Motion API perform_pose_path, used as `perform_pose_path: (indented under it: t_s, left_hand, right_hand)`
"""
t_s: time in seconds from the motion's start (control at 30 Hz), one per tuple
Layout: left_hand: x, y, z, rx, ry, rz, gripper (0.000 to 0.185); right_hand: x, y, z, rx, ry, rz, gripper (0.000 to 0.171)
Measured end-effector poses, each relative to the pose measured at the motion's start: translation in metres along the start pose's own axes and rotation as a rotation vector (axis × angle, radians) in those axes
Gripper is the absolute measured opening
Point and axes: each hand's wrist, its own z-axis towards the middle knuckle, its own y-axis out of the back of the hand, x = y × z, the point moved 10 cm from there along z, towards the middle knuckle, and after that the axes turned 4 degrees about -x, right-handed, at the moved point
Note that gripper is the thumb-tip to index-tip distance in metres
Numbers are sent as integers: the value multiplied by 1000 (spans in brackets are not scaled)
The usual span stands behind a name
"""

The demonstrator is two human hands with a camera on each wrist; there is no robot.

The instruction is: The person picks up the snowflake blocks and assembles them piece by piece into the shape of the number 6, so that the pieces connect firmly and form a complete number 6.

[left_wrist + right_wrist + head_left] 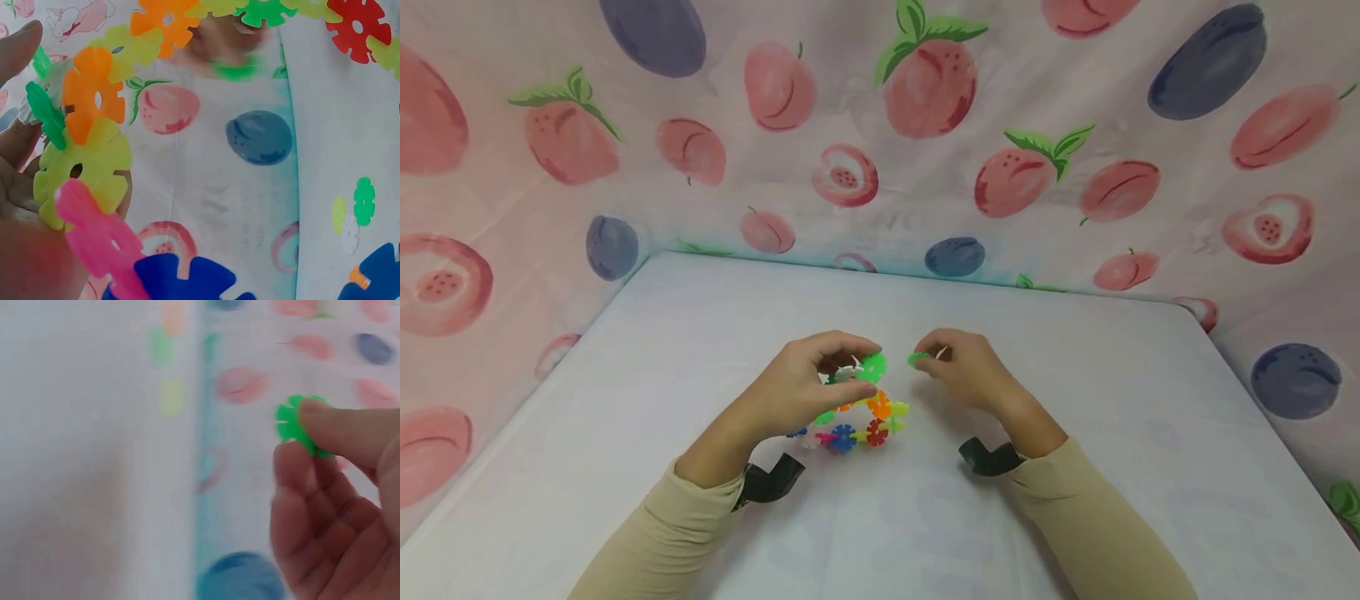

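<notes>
White table (625, 400), fruit-print cloth (925, 167) hung behind and to both sides. Near table centre: cluster of interlocked plastic snowflake discs (857, 408), many colours, lower part resting on the table. Left hand (808, 383) arched over the cluster's top, fingers curled round it; wrist view shows orange (90, 100), yellow (87, 169) and pink (94, 231) discs against the palm. Right hand (962, 362) just beside the cluster, apart from it, thumb and fingertips (337, 428) pinched on a single green disc (294, 422), held above the table.
</notes>
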Motion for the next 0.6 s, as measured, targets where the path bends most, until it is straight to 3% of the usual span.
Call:
perform_pose_path:
  t_s: [0.13, 0.27, 0.6]
  left_hand:
    - [-2, 0, 0, 0, -8, 10, 39]
    - [-3, 0, -1, -4, -10, 9, 39]
    - [-4, 1, 0, -16, -2, 12, 39]
  right_hand:
    - [27, 32, -11, -140, 94, 199, 11]
    - [47, 44, -22, -179, 199, 276, 13]
    - [78, 42, -38, -93, 379, 431, 16]
